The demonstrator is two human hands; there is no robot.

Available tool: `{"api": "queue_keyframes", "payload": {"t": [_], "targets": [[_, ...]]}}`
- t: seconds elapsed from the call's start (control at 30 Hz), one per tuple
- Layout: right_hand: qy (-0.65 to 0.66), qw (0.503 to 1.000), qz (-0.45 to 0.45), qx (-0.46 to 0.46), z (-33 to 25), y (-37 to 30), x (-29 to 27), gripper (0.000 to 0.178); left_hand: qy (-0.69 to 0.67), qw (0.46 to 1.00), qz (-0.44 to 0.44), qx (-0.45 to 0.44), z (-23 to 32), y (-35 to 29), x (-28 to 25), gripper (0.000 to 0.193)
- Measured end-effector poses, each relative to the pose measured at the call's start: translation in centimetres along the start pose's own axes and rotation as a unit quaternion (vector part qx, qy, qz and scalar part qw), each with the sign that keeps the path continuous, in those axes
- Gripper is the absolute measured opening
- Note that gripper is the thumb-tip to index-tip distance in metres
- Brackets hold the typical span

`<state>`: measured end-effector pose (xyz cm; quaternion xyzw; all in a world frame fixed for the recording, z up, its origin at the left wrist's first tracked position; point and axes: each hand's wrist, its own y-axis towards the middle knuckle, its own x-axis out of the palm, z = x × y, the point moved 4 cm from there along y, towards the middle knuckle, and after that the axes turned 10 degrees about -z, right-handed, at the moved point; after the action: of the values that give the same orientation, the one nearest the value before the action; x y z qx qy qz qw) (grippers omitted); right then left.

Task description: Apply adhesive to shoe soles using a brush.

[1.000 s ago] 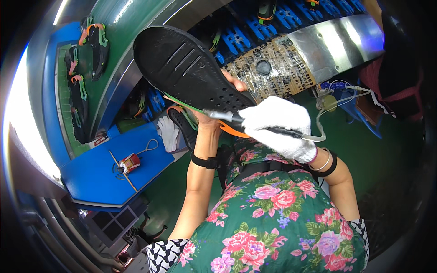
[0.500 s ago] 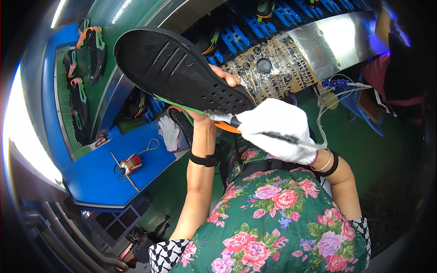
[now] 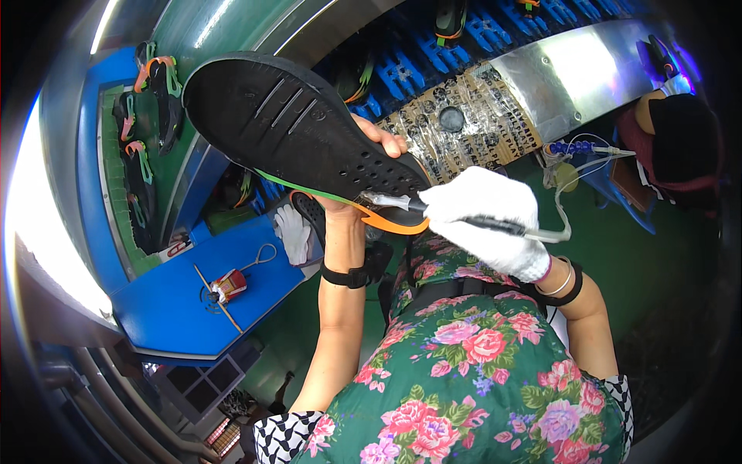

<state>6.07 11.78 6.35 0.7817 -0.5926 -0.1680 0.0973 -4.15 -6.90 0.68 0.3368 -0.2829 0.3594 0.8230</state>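
A black shoe sole [image 3: 270, 127] with slots and small round holes is tilted up in front of me. Green and orange trim runs along its near edge. My left hand [image 3: 382, 139] is closed around the narrower part; its fingers show at the far edge and the palm is under the near edge. My right hand [image 3: 488, 218], in a white knit glove, grips a brush [image 3: 386, 201] with a pale wrapped neck, a dark handle and a clear tube at its rear end. The brush's tip rests against the sole's inner face, close to the holes.
A blue table [image 3: 174, 309] at the left bears a red container [image 3: 229, 286] with a stick across it, white gloves [image 3: 292, 232] and another sole [image 3: 309, 213]. Beyond lies a cardboard-covered metal ledge [image 3: 471, 116]. Shoes [image 3: 166, 100] line the left conveyor. Another person [image 3: 680, 139] is at right.
The brush tip has moved from the sole's green-trimmed edge rightward onto the inner face. My gloved right hand has shifted right, and the sole slightly left.
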Motion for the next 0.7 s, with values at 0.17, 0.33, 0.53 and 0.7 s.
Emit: {"api": "queue_keyframes", "payload": {"t": [0.17, 0.33, 0.53, 0.7], "targets": [[-0.034, 0.999, -0.024, -0.017, -1.0, 0.2, 0.0, 0.02, -0.008, 1.0, -0.002, 0.018, 0.1, 0.5, 0.7, 0.096], [-0.044, 0.999, 0.004, 0.0, -0.6, 0.0, -0.6, 0.015, -0.011, 0.999, -0.032, 0.015, 0.3, 1.0, 1.2, 0.055], [0.126, 0.99, 0.01, 0.066, 0.5, -0.4, -0.2, 0.016, 0.01, 0.999, -0.052, 0.014, 0.6, 1.4, 0.9, 0.055], [-0.045, 0.999, -0.028, 0.0, -1.1, 0.1, -0.6, 0.014, 0.01, 0.997, -0.062, 0.046, 0.9, 1.7, 1.3, 0.055]]}}
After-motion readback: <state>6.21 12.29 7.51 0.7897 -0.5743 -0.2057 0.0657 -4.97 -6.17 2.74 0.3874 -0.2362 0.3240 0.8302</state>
